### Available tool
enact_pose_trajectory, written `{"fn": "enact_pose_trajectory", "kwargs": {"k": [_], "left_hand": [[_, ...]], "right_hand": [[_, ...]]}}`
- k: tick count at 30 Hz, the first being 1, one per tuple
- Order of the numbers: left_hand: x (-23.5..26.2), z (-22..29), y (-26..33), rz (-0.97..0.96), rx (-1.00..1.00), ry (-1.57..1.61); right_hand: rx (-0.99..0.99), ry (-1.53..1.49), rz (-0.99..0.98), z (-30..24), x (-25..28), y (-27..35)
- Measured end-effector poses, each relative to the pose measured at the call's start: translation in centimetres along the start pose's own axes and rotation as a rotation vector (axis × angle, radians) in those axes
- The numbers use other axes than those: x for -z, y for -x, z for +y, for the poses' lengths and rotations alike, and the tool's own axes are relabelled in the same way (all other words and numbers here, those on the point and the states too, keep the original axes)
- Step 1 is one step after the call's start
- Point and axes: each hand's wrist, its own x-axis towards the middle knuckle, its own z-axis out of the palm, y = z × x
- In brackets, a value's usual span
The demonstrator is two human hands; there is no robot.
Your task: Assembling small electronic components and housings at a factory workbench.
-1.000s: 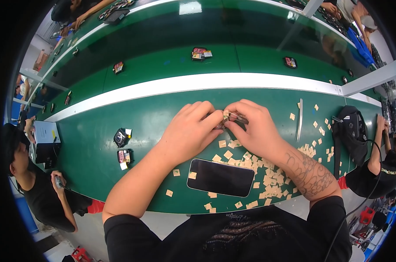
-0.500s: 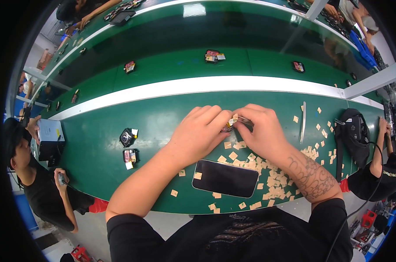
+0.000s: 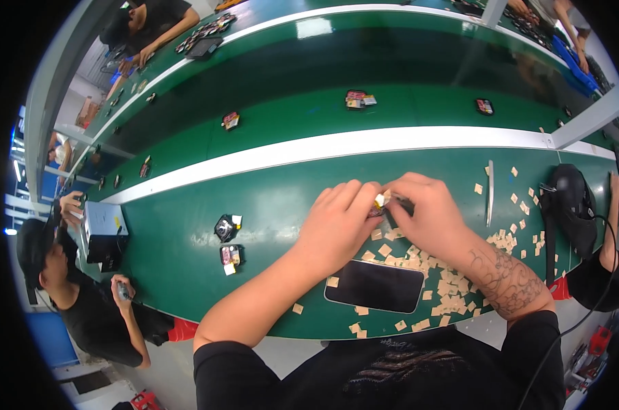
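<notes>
Close together over the green bench [image 3: 166, 225], both my hands work on one small part. In my left hand [image 3: 340, 222] is a small watch module [image 3: 376, 210], mostly covered by the fingers, with a white and yellow bit showing on top. My right hand [image 3: 429, 208] pinches dark, slim tweezers [image 3: 405, 203] against the module's right side; their tips are hard to make out. A tan square sticker [image 3: 387, 195] shows where the hands meet. Below them lie a black smartphone [image 3: 374, 285] and many scattered tan stickers [image 3: 453, 287].
Left of my hands sit two watch modules, one dark and round [image 3: 225, 227], one square [image 3: 231, 255]. A thin metal strip [image 3: 490, 195] and a black bag [image 3: 572, 208] lie to the right. Beyond the white rail [image 3: 309, 149], modules [image 3: 356, 100] rest on a green belt. A co-worker [image 3: 70, 273] sits at left.
The whole view has shifted, so the bench and things appear farther right. My hands stay together on the module, with only slight finger movement.
</notes>
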Motion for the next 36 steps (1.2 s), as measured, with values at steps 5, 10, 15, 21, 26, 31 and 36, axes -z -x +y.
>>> {"fn": "enact_pose_trajectory", "kwargs": {"k": [5, 10, 15, 21, 26, 31, 36], "left_hand": [[0.3, -0.5, 0.0, -0.01, 0.048, 0.034], [0.3, -0.6, 0.0, 0.009, 0.023, 0.017], [0.2, -0.5, -0.1, 0.012, 0.038, 0.044], [0.0, -0.7, 0.1, -0.02, 0.06, 0.077], [0.3, -0.7, -0.1, -0.002, 0.033, 0.042], [0.3, -0.5, -0.7, -0.027, -0.042, -0.042], [0.7, -0.1, 0.0, -0.055, -0.009, -0.093]], "right_hand": [[0.02, -0.076, -0.037, 0.2, 0.1, 0.6], [-0.023, -0.127, -0.051, -0.3, 0.5, 0.6], [-0.094, -0.159, -0.112, -0.7, 1.1, 0.7], [-0.084, -0.173, -0.154, -0.8, 1.3, 0.6], [-0.119, -0.119, -0.187, -1.0, 1.3, 0.6], [-0.051, -0.182, -0.078, 0.6, 0.3, 1.0], [-0.04, -0.132, 0.007, 0.6, 0.3, 0.2]]}}
